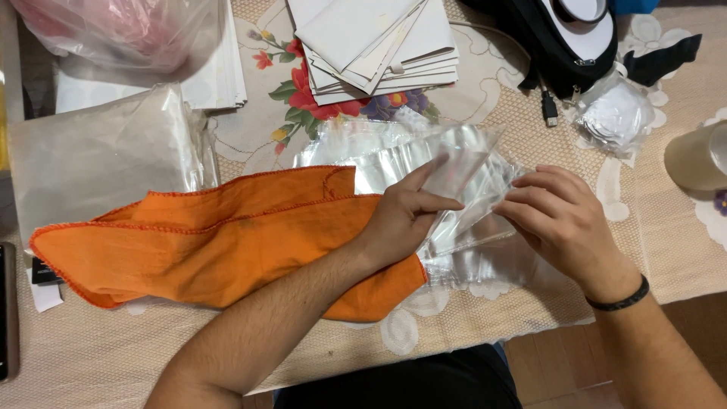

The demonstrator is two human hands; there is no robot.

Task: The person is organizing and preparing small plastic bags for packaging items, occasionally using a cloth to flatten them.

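Both hands on clear plastic sleeve [462, 170], glossy, see-through, flat, lying atop stack of same on table [454, 318], beside orange cloth [227, 242]. Left hand [405, 216] pinches its left edge; right hand [556, 212] pinches right edge.

Right hand [556, 212] fingertips behind clear plastic sleeves [462, 174]; cup [700, 155] cut by right edge

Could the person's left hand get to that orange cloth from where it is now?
Probably yes. The left hand is on the clear plastic bags, and its forearm already lies across the orange cloth, with nothing on top of the cloth.
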